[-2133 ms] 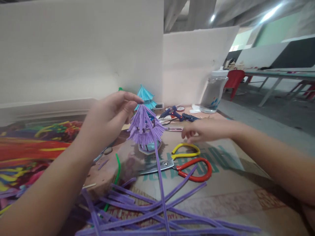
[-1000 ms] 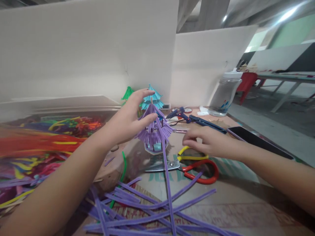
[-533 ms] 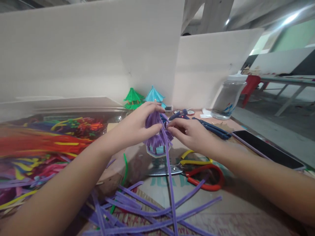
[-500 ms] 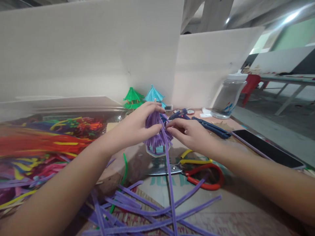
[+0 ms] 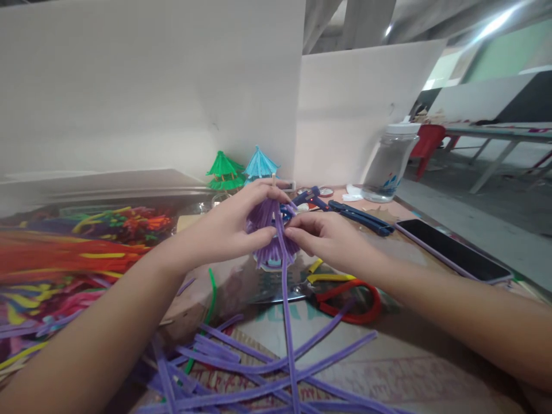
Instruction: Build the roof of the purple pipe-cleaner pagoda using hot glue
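In the middle stands a small pavilion model point(image 5: 272, 253) with tiered roofs of purple pipe cleaners and a thin stick poking up at its top. My left hand point(image 5: 252, 215) curves around its upper roof from the left, thumb in front and fingers behind the peak. A long purple pipe cleaner point(image 5: 285, 299) hangs from the roof down toward me. My right hand point(image 5: 313, 230) pinches at the roof's right side, thumb and forefinger together; the bit between them is too small to make out. Scissors point(image 5: 345, 296) with red and yellow handles lie below the model.
Loose purple pipe cleaners point(image 5: 241, 368) spread across the front. Many coloured ones point(image 5: 64, 253) fill the left. Behind stand a green pavilion point(image 5: 224, 169) and a blue one point(image 5: 261, 163). A glue gun point(image 5: 308, 197), blue-handled tool point(image 5: 362, 218), phone point(image 5: 452, 250) and bottle point(image 5: 390, 164) sit to the right.
The view has shifted slightly, so the surroundings sit further left. The model appears tilted a little more, hiding more of its base. Both hands keep their places at the roof.
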Demonstrator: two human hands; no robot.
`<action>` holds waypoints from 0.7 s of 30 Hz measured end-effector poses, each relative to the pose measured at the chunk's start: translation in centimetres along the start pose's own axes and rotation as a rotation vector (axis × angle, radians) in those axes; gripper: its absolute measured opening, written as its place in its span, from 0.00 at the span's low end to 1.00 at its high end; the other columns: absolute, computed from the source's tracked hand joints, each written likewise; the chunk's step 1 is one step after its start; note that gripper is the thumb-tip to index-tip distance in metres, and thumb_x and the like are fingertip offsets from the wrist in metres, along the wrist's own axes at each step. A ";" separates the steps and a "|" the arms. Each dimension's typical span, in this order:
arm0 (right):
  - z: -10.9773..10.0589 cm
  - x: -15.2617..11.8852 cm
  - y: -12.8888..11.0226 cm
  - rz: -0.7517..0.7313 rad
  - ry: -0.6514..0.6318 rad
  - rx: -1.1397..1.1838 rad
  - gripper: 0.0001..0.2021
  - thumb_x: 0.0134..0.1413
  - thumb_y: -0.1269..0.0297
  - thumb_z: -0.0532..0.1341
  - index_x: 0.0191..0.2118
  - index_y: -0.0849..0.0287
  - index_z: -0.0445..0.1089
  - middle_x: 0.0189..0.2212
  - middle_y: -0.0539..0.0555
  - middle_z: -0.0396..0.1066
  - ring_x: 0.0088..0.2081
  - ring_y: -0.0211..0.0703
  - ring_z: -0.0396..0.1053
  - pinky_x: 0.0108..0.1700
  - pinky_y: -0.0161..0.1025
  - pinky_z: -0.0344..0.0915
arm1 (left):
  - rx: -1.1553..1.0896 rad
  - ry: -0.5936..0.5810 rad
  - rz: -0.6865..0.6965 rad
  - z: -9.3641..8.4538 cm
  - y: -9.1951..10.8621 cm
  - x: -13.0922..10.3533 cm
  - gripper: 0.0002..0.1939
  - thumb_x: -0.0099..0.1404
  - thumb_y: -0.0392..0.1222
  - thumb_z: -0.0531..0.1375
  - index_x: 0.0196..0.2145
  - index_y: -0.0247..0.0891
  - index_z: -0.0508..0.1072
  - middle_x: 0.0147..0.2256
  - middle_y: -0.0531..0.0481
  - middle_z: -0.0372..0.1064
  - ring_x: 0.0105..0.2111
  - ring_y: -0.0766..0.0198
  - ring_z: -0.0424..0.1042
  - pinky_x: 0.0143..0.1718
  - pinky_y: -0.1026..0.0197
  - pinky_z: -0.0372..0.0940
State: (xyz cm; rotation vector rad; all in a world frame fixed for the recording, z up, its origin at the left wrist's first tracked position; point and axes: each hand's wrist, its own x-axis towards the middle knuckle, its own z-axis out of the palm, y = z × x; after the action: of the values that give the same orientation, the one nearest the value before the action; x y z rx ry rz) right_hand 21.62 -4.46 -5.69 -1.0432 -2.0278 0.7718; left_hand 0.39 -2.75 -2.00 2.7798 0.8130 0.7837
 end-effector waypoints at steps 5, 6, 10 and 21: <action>0.1 0.1 0.4 -0.006 -0.006 0.022 0.10 0.60 0.65 0.58 0.28 0.60 0.70 0.19 0.45 0.61 0.23 0.33 0.58 0.27 0.34 0.55 | -0.004 0.016 -0.047 0.3 0.4 0.2 0.19 0.64 0.39 0.59 0.53 0.41 0.66 0.62 0.43 0.59 0.63 0.51 0.60 0.56 0.52 0.65; 0.2 0.1 0.5 -0.009 -0.003 0.021 0.10 0.60 0.64 0.58 0.28 0.60 0.70 0.20 0.45 0.62 0.23 0.33 0.58 0.27 0.34 0.55 | 0.002 0.024 -0.048 0.4 0.5 0.2 0.18 0.64 0.39 0.59 0.53 0.41 0.66 0.62 0.43 0.59 0.63 0.51 0.60 0.56 0.52 0.65; 0.3 0.1 0.6 -0.009 0.015 0.043 0.10 0.60 0.64 0.58 0.29 0.60 0.71 0.20 0.45 0.61 0.22 0.32 0.58 0.26 0.33 0.54 | 0.025 0.042 -0.032 0.5 0.6 0.3 0.18 0.64 0.38 0.58 0.52 0.41 0.66 0.60 0.42 0.61 0.63 0.52 0.60 0.59 0.50 0.62; 0.3 0.0 0.3 -0.007 0.025 0.005 0.08 0.59 0.65 0.58 0.32 0.61 0.72 0.24 0.48 0.67 0.25 0.35 0.61 0.28 0.34 0.57 | 0.063 0.069 -0.014 0.7 0.7 0.4 0.16 0.64 0.37 0.58 0.50 0.39 0.66 0.57 0.42 0.64 0.60 0.53 0.63 0.59 0.51 0.61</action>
State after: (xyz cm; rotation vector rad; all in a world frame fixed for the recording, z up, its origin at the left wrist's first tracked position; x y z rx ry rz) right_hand 21.50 -4.38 -6.09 -1.0382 -2.0066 0.7562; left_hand 1.38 -3.12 -2.24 2.8128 0.8822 0.8706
